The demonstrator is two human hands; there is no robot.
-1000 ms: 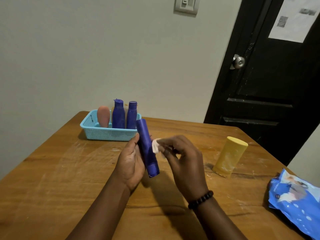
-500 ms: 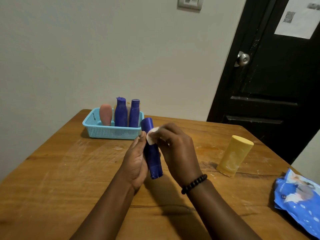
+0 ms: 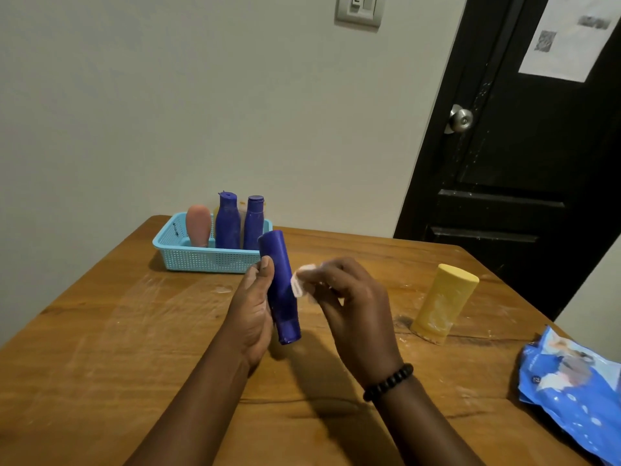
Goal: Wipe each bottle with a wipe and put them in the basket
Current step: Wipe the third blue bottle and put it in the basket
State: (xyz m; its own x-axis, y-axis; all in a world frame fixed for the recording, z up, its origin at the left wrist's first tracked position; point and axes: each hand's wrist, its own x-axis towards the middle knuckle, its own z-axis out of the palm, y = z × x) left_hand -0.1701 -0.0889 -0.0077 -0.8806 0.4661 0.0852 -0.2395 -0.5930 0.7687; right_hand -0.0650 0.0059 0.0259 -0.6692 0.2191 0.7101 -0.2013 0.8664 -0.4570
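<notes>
Turquoise basket [image 3: 201, 260], three bottles [image 3: 228, 223] inside

The right hand [image 3: 349, 297] has slid its white wipe [image 3: 300, 284] down from the blue bottle [image 3: 280, 287]'s top to mid-frame, just beside its side.
</notes>
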